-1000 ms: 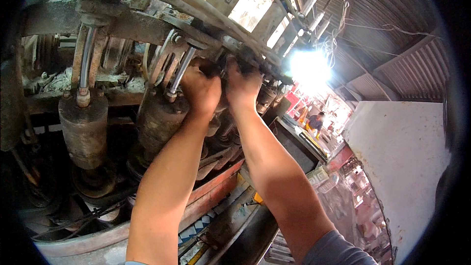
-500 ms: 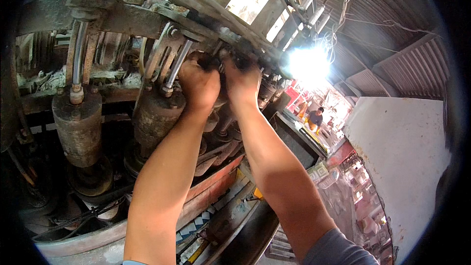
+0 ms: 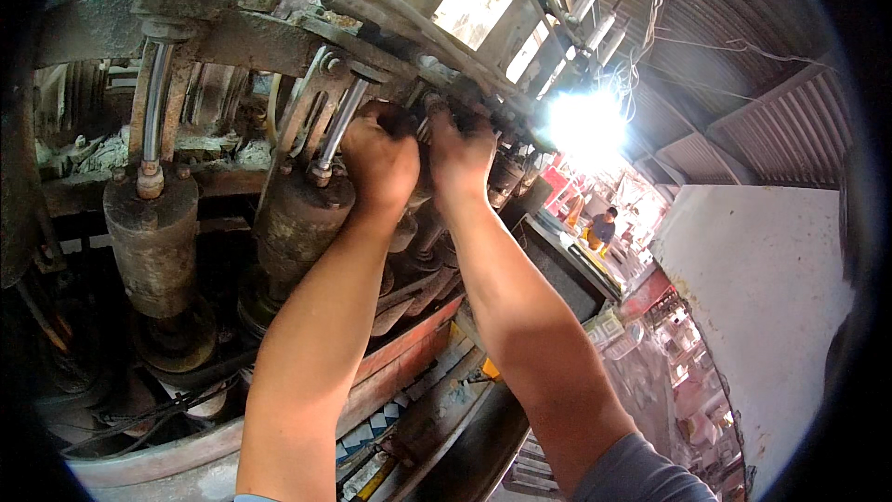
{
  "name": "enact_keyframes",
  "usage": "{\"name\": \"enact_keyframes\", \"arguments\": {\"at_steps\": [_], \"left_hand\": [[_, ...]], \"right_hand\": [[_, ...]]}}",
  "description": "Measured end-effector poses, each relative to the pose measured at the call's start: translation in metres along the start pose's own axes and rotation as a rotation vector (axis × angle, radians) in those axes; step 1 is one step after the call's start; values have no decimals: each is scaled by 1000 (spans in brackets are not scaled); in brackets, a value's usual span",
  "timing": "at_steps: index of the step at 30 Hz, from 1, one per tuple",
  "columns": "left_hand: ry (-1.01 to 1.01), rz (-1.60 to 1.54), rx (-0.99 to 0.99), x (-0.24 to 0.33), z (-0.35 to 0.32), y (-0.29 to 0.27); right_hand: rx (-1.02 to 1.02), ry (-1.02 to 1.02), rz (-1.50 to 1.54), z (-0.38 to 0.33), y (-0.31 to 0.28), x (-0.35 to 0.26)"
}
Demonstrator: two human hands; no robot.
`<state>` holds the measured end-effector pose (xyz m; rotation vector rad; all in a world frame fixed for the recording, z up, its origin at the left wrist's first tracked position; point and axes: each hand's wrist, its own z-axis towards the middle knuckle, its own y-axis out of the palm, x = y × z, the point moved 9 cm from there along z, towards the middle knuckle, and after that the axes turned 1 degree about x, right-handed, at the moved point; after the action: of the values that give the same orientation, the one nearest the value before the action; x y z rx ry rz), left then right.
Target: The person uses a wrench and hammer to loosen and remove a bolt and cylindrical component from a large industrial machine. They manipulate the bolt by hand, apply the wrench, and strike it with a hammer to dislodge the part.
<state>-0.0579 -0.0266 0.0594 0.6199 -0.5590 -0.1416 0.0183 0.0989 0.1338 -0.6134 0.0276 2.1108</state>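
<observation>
Both my arms reach up to a grimy machine. Against the second piston rod [image 3: 342, 123], my left hand [image 3: 381, 160] is closed, its dark-stained fingers curled away from view. Beside it, a little to the right, my right hand [image 3: 463, 153] is also closed, with blackened fingers under the machine's upper beam [image 3: 255, 45]. A small metal fitting [image 3: 430, 104] shows between the two hands, by the right thumb. What either hand grips is hidden by the fingers and dark shadow. Below the left wrist stands a rusty cylinder [image 3: 302, 228].
Another cylinder [image 3: 153, 242] with a shiny rod stands at left. A red-edged rim [image 3: 404, 363] curves beneath my arms. A glaring light [image 3: 587, 121] shines at right, above a person [image 3: 602, 226] in the distance. A pale panel [image 3: 757, 316] stands far right.
The view has shifted slightly, so the machine sits a little farther right. My right thumb and fingers have moved a little, showing more of the metal fitting. Both hands stay closed at the same place.
</observation>
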Motion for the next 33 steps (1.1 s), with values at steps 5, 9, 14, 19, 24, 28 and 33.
{"name": "enact_keyframes", "arguments": {"at_steps": [5, 9, 14, 19, 24, 28, 33], "left_hand": [[-88, 7, 39, 8, 1, -8], [7, 173, 17, 25, -1, 0], [-4, 8, -52, -10, -3, 4], [209, 193, -23, 0, -6, 8], [-60, 113, -8, 6, -2, 2], [39, 281, -4, 28, 1, 0], [42, 175, 2, 11, -1, -1]], "right_hand": [[-34, 8, -174, -6, 3, -14], [-28, -84, -63, 1, -4, 4], [-16, -60, -21, -5, 3, -8], [21, -78, -9, 3, -2, -1], [7, -54, -113, -4, -5, -8], [34, -84, -52, -2, -6, -7], [-4, -21, -44, -1, 4, 0]]}}
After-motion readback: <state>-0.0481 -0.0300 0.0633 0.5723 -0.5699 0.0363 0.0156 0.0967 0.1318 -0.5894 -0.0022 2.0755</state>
